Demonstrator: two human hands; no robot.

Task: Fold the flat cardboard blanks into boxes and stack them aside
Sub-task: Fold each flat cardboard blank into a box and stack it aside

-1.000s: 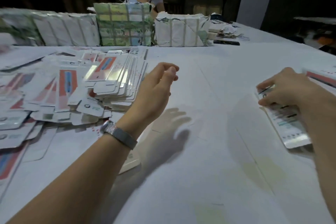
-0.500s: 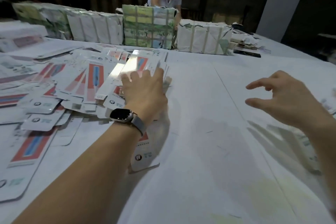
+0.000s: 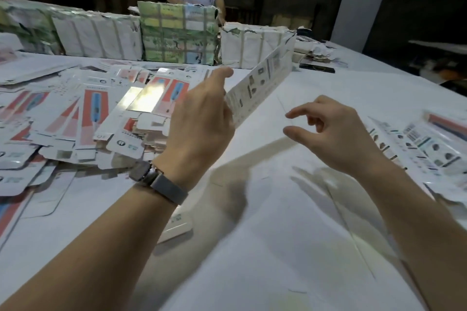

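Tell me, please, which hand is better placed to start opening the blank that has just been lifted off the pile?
Probably the right hand: it is free, fingers apart, hovering beside the lifted blank. The left hand already grips that blank's near end, above the pile of flat blanks.

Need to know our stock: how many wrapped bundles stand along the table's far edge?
4 at least: a greenish one far left, a white one, a taller green-patterned one in the middle, a white one right. More may hide behind.

Nothing here can be read: the print on the flat white-and-red cardboard blanks (image 3: 93, 113) and on the white printed blank (image 3: 260, 83) held up is too blurred.
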